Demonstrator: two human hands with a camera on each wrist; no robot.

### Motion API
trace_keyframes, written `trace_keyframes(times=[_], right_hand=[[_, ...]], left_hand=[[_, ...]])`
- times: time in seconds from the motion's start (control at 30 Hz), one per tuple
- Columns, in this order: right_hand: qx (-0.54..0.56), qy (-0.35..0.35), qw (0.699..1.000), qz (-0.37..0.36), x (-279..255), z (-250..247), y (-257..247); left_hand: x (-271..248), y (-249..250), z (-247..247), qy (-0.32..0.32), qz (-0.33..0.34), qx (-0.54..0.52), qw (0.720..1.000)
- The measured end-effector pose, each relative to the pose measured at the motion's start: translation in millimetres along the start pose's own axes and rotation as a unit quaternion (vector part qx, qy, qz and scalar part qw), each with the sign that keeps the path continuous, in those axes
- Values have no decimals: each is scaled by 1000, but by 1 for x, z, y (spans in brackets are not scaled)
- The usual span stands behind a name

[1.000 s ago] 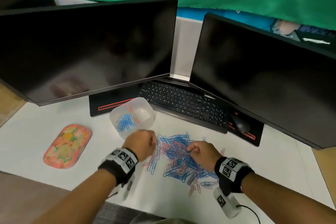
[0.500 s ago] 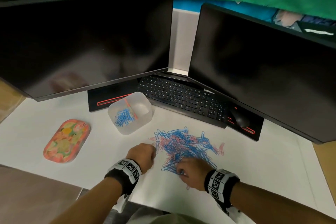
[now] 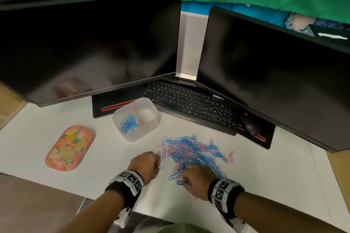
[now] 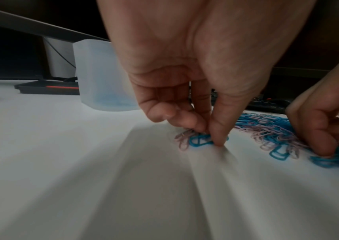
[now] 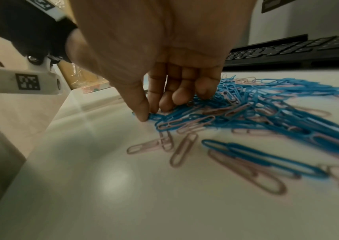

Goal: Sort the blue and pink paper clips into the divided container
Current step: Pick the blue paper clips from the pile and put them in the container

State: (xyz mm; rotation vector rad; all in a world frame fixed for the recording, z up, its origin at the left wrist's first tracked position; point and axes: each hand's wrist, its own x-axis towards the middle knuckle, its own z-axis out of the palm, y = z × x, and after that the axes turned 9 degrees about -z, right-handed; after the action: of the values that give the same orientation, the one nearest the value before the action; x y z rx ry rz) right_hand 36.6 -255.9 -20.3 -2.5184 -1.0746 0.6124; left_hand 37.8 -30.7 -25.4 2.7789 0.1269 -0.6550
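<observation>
A tangled pile of blue and pink paper clips lies on the white desk. My left hand sits at the pile's near left edge; in the left wrist view my left hand pinches a blue clip against the desk, beside pink ones. My right hand is at the pile's near edge, and thumb and forefinger of my right hand pinch blue clips. The translucent divided container stands behind the pile on the left, with blue clips in its left compartment and a pink clip along the divider.
Two dark monitors stand at the back, with a black keyboard and mouse between and below them. A flowered oval tray lies at the left. The desk's front edge runs just below my wrists.
Both hands have drawn back toward me to the pile's near edge. The right hand dropped onto the clips and now pinches blue ones; the left stays curled at the left side.
</observation>
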Motion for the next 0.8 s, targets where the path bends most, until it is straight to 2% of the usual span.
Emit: trace_keyframes(times=[0.2,0.4,0.5,0.63,0.8], right_hand=[[20,-11,1000,22,2,-3,0],[51,-17,998,16,3,-1,-1],[75,-17,997,25,6,-4,-1],[86,-20,996,31,5,-4,1],[48,-1,999,-22,4,-4,-1]], left_hand=[[1,-2,3,-4,19,-36,999],[1,2,-6,15,6,-152,988],[3,0,-9,14,-9,-240,971],[8,-6,-11,3,-60,-350,935],[11,-8,-11,-46,-100,-447,887]])
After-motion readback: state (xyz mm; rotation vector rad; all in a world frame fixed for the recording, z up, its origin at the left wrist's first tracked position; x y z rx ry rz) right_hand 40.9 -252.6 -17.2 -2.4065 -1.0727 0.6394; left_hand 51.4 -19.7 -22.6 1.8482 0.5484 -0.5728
